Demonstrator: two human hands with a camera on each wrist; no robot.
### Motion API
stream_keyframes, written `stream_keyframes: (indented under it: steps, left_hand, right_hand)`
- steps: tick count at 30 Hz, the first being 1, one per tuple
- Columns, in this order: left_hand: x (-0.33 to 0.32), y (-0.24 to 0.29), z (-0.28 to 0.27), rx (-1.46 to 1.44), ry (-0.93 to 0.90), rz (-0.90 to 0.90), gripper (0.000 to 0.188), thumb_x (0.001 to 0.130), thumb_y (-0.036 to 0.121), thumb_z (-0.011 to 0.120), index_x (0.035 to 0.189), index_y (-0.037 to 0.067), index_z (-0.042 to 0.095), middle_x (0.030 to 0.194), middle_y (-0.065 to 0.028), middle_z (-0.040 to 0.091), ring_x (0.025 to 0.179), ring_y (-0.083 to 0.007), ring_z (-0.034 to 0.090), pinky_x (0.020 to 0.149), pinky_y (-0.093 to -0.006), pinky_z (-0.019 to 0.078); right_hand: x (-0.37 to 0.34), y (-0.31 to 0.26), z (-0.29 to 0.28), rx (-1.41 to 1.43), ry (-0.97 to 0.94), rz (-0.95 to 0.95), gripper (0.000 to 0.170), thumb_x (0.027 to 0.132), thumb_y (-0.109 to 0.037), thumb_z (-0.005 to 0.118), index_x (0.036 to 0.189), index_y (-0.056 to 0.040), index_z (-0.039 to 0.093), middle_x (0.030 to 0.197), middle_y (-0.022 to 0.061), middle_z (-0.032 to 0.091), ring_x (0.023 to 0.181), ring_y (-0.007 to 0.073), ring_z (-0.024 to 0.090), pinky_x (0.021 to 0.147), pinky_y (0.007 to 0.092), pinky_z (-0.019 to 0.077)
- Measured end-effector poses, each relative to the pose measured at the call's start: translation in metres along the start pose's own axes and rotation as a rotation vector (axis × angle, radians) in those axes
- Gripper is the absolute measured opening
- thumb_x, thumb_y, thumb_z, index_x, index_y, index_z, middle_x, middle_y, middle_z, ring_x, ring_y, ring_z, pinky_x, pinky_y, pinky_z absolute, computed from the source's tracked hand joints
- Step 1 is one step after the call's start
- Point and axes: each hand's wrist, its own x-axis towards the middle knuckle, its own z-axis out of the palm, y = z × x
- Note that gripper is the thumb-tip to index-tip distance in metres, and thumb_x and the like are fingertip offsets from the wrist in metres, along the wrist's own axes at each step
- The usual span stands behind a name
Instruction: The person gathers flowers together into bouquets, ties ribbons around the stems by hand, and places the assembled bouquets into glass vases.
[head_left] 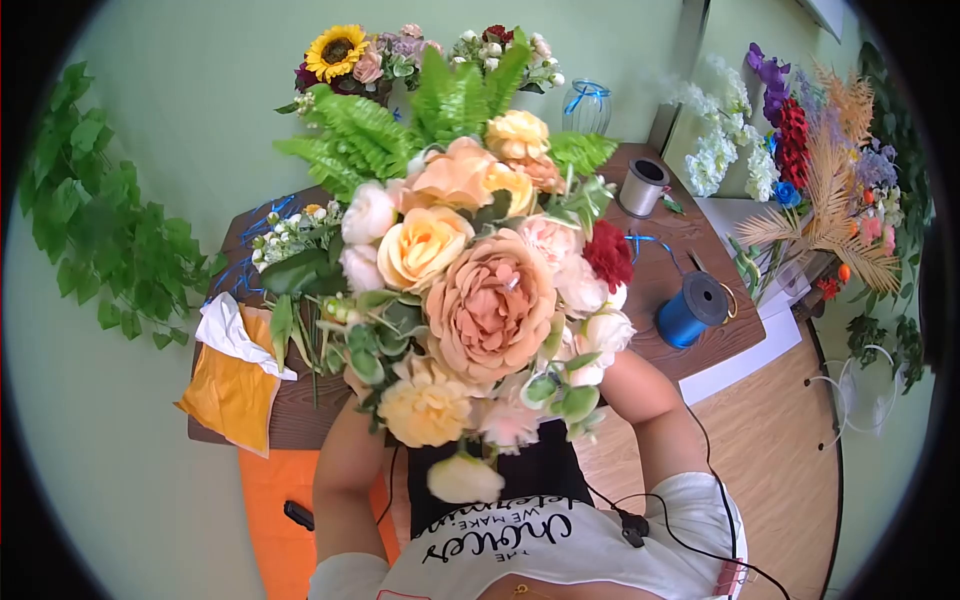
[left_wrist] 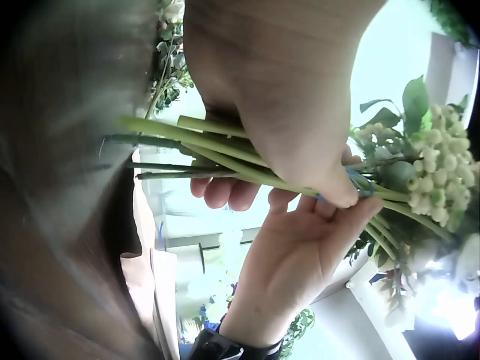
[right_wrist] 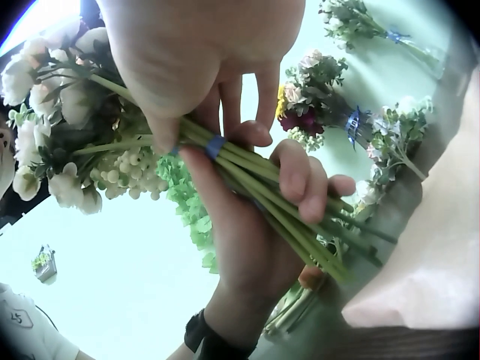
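Note:
A large bouquet of peach, cream and pink flowers (head_left: 490, 305) fills the middle of the head view and hides both hands; only the forearms show. In the left wrist view, my left hand (left_wrist: 281, 90) curls its fingers round the green stems (left_wrist: 225, 154), thumb near the tie. My right hand (left_wrist: 289, 259) is at the blue ribbon (left_wrist: 360, 180) there. From the right wrist view, my right hand (right_wrist: 202, 52) pinches at the blue ribbon (right_wrist: 214, 147) wound round the stems, and my left hand (right_wrist: 255, 225) grips the stems (right_wrist: 300, 240) below it.
Blue ribbon spool (head_left: 690, 310) and white spool (head_left: 643, 187) stand at the right of the brown table (head_left: 735, 345). An orange and white packet (head_left: 235, 385) lies at the left edge. Small bouquets (head_left: 370, 60) and a glass jar (head_left: 586, 108) are behind; more flowers (head_left: 825, 220) stand right.

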Motion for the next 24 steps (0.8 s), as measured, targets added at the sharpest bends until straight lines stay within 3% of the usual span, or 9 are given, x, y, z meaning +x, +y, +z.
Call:
stream_keyframes:
  steps: [24]
  left_hand:
    - [-0.026,0.01,-0.018,0.016,-0.049,-0.002,0.022,0.088,0.011,0.058,0.105,-0.004,0.057,0.092,-0.0159,0.062,0.082,-0.028,0.061,0.072,-0.0339,0.0476]
  right_hand:
    - [-0.001,0.001,0.0,0.011,0.016,-0.008,0.021,0.089,-0.012,0.058,0.106,0.0013,0.057,0.097,0.0117,0.063,0.082,0.0217,0.061,0.069,0.0369,0.0487]
